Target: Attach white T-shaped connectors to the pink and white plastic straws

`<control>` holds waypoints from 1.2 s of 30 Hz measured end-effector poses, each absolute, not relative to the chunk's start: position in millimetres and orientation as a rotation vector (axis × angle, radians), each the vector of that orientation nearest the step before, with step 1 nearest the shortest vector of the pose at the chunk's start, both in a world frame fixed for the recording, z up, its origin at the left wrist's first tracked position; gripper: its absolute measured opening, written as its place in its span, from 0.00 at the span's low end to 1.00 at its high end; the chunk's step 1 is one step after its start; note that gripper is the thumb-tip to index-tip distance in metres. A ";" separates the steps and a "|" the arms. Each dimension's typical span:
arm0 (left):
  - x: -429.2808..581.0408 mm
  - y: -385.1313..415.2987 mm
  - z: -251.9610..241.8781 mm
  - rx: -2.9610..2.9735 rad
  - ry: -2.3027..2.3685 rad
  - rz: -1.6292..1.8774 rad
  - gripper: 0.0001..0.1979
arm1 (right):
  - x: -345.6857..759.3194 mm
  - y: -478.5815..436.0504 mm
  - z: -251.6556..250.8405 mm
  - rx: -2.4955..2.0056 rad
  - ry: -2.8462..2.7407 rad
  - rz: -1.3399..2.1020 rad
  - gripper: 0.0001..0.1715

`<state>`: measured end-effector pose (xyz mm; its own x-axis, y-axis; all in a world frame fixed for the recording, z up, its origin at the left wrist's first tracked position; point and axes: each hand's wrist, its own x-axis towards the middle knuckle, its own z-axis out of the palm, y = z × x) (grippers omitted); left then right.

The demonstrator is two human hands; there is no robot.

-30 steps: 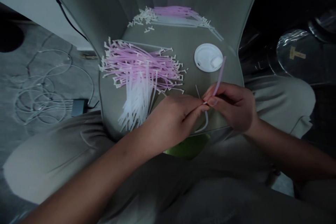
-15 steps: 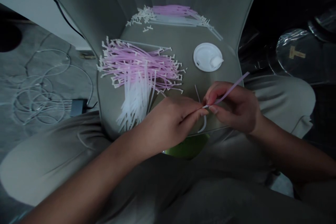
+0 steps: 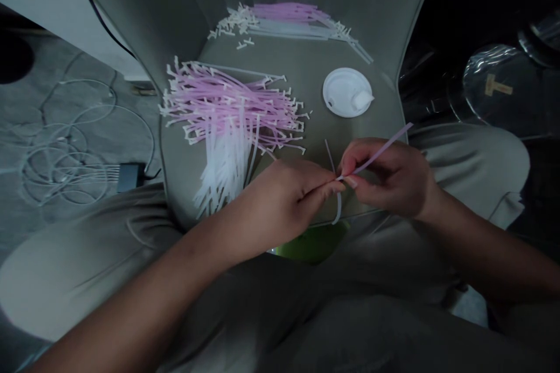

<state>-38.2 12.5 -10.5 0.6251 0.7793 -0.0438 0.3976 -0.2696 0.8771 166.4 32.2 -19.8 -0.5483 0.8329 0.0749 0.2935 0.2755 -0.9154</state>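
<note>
My right hand point(image 3: 389, 178) pinches one end of a thin pink plastic strip point(image 3: 385, 148) that slants up to the right. My left hand point(image 3: 284, 201) meets it fingertip to fingertip and pinches a small white piece at the strip's end, too small to name. A white strip point(image 3: 338, 210) curves down below the fingertips. Both hands hover over the front edge of a grey chair seat point(image 3: 315, 87). A fanned heap of pink and white strips point(image 3: 227, 116) with little T-shaped ends lies to the left of my hands.
A second heap of pink and white strips point(image 3: 289, 17) lies at the seat's back. A round white lid point(image 3: 347, 92) rests on the seat's right side. Coiled white cables point(image 3: 70, 151) lie on the floor at left. Something green point(image 3: 312, 242) shows under the seat's front.
The pink strip in my right hand has swung from pointing up to slanting right. Both hands have stayed pinched together at the same spot.
</note>
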 end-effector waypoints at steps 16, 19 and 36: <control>-38.0 13.6 -7.2 1.790 0.877 0.371 0.16 | 173.6 37.3 -15.5 -0.904 -2.152 1.323 0.06; -38.2 14.3 -7.0 1.806 0.867 0.344 0.17 | 174.3 37.8 -15.8 -0.875 -2.198 1.295 0.06; -33.5 9.3 -3.6 1.908 1.032 0.535 0.16 | 169.4 30.8 -17.3 -1.057 -1.772 1.544 0.06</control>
